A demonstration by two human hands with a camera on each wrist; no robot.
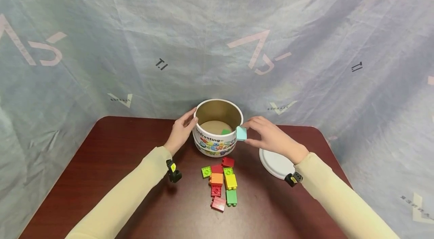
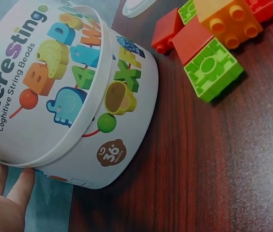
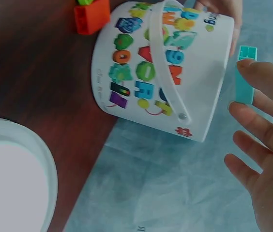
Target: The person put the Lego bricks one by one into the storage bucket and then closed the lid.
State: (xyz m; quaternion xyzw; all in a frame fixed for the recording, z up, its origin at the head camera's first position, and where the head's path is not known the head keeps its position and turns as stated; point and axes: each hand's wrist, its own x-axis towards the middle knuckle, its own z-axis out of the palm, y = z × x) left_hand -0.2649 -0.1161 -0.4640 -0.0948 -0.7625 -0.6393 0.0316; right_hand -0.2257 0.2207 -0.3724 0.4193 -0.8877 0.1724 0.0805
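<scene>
A white round bucket (image 1: 214, 145) printed with colourful letters and fruit stands on the table, its top uncovered. Inside on its floor lies a green block (image 1: 225, 132). My left hand (image 1: 180, 132) rests on the bucket's left side, fingers at the rim. My right hand (image 1: 268, 136) pinches a light-blue toy building block (image 3: 245, 79) between thumb and fingers, close by the rim on the right. In the right wrist view the other fingers are spread loosely. Nearer the table's front lie several building blocks, among them an orange one (image 1: 216, 179) and a yellow one (image 1: 231, 181).
A white round lid (image 1: 276, 164) lies on the dark wooden table (image 1: 135, 194), under the right forearm. More red and green blocks, such as a green one (image 1: 231, 197), lie in the pile before the bucket. A grey cloth (image 1: 210, 43) hangs behind the table.
</scene>
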